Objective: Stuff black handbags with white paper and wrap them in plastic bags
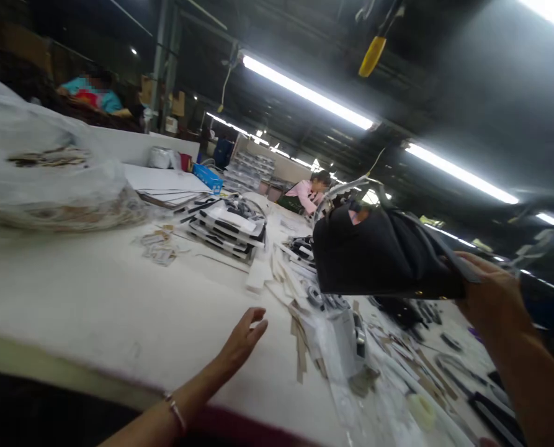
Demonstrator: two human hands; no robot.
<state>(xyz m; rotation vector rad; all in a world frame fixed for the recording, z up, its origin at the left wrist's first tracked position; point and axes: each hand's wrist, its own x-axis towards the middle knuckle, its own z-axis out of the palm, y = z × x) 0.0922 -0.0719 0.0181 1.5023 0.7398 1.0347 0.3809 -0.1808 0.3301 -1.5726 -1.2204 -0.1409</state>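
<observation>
My right hand (493, 288) grips one end of a black handbag (379, 254) of smooth, leather-like material, held in the air above the right part of the table. The bag's flat edge faces down, and small gold-coloured metal bits show along it near my fingers. My left hand (242, 338) hovers over the white table (118, 304), fingers loosely bent and thumb apart, with nothing in it. Beyond it lies a stack of black-and-white flat pieces (230, 230). A few small tags (160, 245) are scattered to the left of that stack.
A big clear plastic bag (58, 167) bulges at the left. White sheets (165, 186) and a blue box (208, 178) are behind. Strips, plastic wrap (332, 354) and loose parts clutter the right. One person (304, 194) leans over the far table; another (93, 93) sits far left.
</observation>
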